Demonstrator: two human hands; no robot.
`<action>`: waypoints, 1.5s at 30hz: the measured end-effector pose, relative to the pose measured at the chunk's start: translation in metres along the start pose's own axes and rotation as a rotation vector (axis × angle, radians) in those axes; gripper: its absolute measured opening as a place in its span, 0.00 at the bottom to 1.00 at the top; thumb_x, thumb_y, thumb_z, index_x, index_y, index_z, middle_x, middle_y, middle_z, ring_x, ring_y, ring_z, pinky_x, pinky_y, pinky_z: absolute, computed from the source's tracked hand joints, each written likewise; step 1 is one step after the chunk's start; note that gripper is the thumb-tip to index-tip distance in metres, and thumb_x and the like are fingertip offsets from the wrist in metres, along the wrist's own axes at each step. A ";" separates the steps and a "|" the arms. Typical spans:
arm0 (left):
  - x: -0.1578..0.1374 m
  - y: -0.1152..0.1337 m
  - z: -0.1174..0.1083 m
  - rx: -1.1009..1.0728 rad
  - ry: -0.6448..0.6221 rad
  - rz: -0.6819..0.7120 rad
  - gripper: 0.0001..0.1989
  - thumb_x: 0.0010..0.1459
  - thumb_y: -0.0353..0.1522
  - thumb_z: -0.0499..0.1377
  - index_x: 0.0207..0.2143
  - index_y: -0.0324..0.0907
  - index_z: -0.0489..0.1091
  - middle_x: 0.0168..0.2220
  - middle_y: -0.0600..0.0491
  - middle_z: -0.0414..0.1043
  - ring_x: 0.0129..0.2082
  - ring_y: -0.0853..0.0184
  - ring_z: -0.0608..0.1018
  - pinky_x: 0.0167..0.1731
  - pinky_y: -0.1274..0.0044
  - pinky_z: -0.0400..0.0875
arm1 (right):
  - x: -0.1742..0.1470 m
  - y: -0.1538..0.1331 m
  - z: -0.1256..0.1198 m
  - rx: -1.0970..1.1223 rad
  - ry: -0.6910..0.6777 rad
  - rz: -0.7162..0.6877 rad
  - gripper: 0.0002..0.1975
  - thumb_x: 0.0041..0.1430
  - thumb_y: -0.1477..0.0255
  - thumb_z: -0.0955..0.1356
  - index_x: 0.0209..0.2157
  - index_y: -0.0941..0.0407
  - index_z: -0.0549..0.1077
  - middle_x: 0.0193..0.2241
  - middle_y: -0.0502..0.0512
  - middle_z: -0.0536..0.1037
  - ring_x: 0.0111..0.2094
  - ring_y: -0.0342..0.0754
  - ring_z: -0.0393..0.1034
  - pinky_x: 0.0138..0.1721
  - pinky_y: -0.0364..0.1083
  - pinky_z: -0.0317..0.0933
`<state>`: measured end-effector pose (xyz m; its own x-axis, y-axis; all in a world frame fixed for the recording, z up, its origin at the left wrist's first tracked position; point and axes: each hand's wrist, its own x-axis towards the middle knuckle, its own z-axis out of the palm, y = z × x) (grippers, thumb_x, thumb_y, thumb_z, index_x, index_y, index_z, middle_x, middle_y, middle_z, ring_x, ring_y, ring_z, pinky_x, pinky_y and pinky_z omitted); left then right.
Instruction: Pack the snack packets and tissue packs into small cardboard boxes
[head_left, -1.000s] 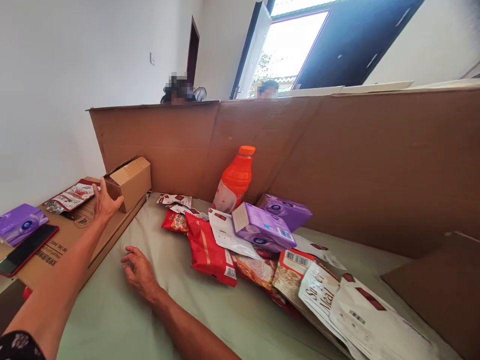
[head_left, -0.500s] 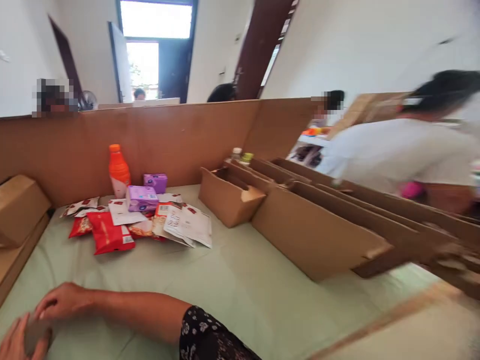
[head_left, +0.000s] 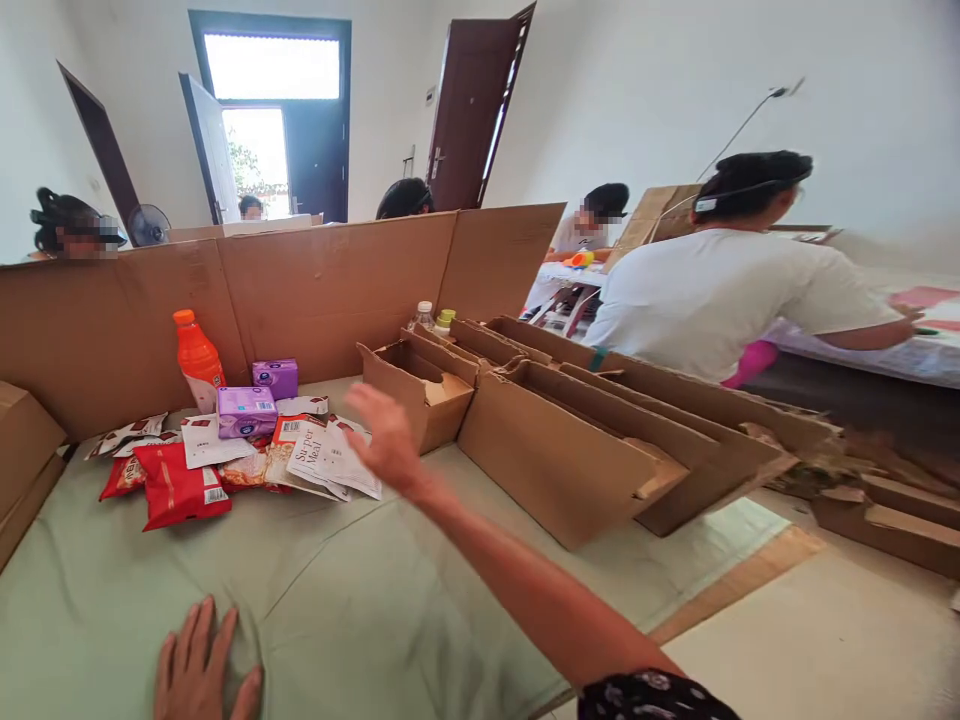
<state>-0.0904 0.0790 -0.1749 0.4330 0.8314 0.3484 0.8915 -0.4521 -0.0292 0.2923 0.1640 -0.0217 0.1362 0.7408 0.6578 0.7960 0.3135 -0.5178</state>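
My left hand [head_left: 204,668] rests on the pale green cloth [head_left: 315,600] near the bottom edge, fingers spread, holding nothing. Stretched forward over the cloth is my right hand [head_left: 390,445], a little blurred, with its fingers out and nothing in it. It hovers between the small cardboard box [head_left: 439,425] and a pile of packets. White Super Meal packets [head_left: 319,455] lie closest to it. Left of them are a red packet [head_left: 176,490] and two purple packs [head_left: 246,412]. Behind the pile stands an orange-capped bottle [head_left: 199,355].
Long open cardboard trays [head_left: 570,465] line the right side. A tall cardboard panel [head_left: 322,275] closes off the back. Another cardboard box [head_left: 22,450] sits at the left edge. A clear bottle [head_left: 424,315] stands behind the trays. A co-worker in a white shirt [head_left: 712,300] is beyond them.
My hands were close together at the lower left. My right hand has swung forward and right toward the packets; my left now lies flat on the cloth. The view has shifted.
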 end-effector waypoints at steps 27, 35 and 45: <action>-0.020 0.044 -0.066 -0.735 0.213 -0.444 0.38 0.63 0.47 0.58 0.71 0.50 0.48 0.69 0.40 0.57 0.62 0.48 0.71 0.57 0.53 0.72 | -0.051 -0.067 -0.121 0.169 -0.346 -0.614 0.12 0.67 0.79 0.64 0.36 0.53 0.78 0.32 0.53 0.82 0.34 0.45 0.76 0.36 0.43 0.68; -0.025 0.053 -0.138 -0.673 0.324 -0.222 0.41 0.62 0.43 0.62 0.71 0.53 0.46 0.74 0.43 0.42 0.72 0.46 0.53 0.66 0.51 0.58 | -0.083 -0.100 -0.071 0.308 -0.651 -0.695 0.13 0.64 0.82 0.64 0.37 0.54 0.78 0.33 0.53 0.80 0.36 0.45 0.73 0.41 0.46 0.64; 0.002 0.062 -0.165 -0.563 0.271 0.088 0.08 0.62 0.25 0.54 0.41 0.46 0.69 0.72 0.47 0.51 0.71 0.57 0.57 0.64 0.65 0.62 | -0.086 -0.095 -0.090 0.359 -0.832 -0.550 0.26 0.61 0.50 0.69 0.50 0.55 0.77 0.53 0.64 0.78 0.64 0.61 0.61 0.65 0.63 0.51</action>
<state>-0.0561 -0.0005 -0.0213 0.3865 0.7055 0.5941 0.6157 -0.6769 0.4033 0.2580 0.0169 0.0201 -0.7446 0.5747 0.3394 0.3858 0.7856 -0.4837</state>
